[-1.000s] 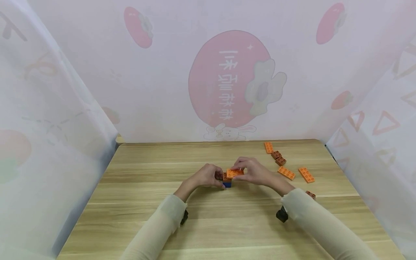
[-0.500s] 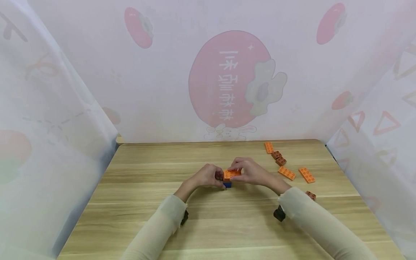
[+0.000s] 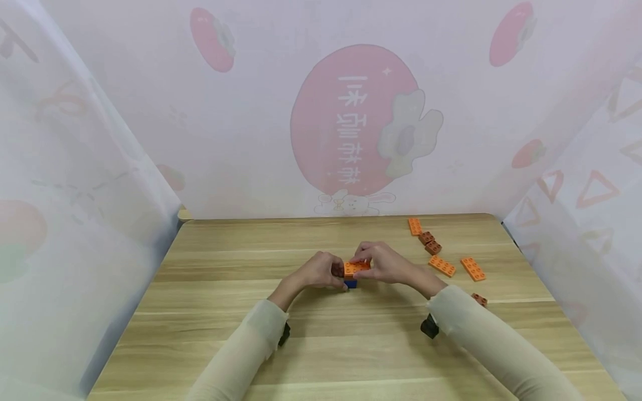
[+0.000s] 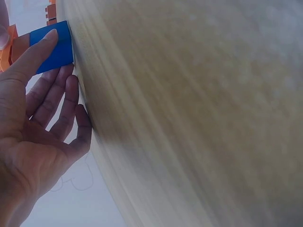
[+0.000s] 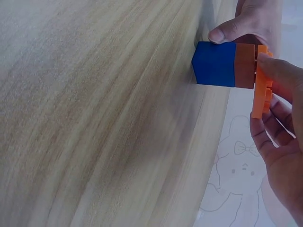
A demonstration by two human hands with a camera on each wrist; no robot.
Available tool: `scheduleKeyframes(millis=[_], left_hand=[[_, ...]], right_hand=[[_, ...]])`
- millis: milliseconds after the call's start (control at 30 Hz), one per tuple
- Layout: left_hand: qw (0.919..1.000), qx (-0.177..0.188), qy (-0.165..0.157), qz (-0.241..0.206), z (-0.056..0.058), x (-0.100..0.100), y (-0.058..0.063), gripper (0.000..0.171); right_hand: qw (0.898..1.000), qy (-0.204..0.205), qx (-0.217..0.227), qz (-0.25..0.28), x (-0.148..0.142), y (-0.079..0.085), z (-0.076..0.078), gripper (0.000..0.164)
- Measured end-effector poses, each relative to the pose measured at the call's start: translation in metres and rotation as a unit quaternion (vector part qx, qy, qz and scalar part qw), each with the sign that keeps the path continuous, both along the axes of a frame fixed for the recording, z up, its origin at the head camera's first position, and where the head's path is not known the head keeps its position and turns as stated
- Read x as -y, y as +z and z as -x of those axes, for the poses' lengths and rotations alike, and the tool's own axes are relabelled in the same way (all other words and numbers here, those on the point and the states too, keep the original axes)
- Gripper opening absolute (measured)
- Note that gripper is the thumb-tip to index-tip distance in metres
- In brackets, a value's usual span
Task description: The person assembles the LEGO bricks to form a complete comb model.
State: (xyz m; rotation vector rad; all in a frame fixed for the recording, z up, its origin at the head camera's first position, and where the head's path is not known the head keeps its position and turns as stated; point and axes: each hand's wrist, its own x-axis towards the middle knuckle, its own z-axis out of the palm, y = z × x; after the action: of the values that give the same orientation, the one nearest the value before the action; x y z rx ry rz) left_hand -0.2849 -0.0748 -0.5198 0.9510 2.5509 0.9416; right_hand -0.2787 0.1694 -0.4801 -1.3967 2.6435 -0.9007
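Note:
A small stack stands on the table mid-scene: a blue building block [image 5: 215, 64] at the bottom with a brown brick [image 5: 245, 66] on top of it. My left hand [image 3: 318, 271] grips the blue block from the left, thumb on its near face in the left wrist view. Between thumb and fingers, my right hand [image 3: 386, 263] pinches a flat orange building brick [image 5: 260, 92]. One end of the orange piece lies over the brown brick, and the rest juts out to the right. In the right wrist view a thin gap shows between orange and brown.
Loose flat orange bricks [image 3: 442, 265] and brown bricks [image 3: 433, 248] lie scattered at the back right of the wooden table [image 3: 210, 323]. Another brown brick [image 3: 479, 300] sits beside the right sleeve. A printed white curtain [image 3: 241, 139] rises behind the table's far edge.
My right hand has shifted left with the flat orange brick, whose end now covers the brown brick's top in the head view. The left hand has stayed on the stack.

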Motion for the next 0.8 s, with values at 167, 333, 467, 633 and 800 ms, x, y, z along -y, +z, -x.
scheduleKeyframes(millis=[167,333,467,633,800], left_hand=[[1.0,0.0,0.0,0.001,0.001,-0.001,0.002,0.024],[1.0,-0.002,-0.001,0.004,0.001,-0.001,0.003,0.024],[1.0,-0.002,0.0,0.006,0.001,-0.002,0.003,0.023],[1.0,0.002,-0.003,0.001,0.001,-0.002,0.003,0.023],[1.0,0.001,0.001,0.004,0.0,-0.001,0.002,0.022]], right_hand=[[1.0,-0.001,0.001,-0.005,0.001,0.004,0.0,0.028],[1.0,-0.009,0.007,-0.019,0.003,0.007,0.001,0.03],[0.999,-0.013,0.012,-0.032,0.006,0.009,0.001,0.029],[0.999,-0.019,0.018,-0.043,0.007,0.012,0.0,0.029],[0.998,-0.024,0.028,-0.047,0.009,0.011,0.002,0.028]])
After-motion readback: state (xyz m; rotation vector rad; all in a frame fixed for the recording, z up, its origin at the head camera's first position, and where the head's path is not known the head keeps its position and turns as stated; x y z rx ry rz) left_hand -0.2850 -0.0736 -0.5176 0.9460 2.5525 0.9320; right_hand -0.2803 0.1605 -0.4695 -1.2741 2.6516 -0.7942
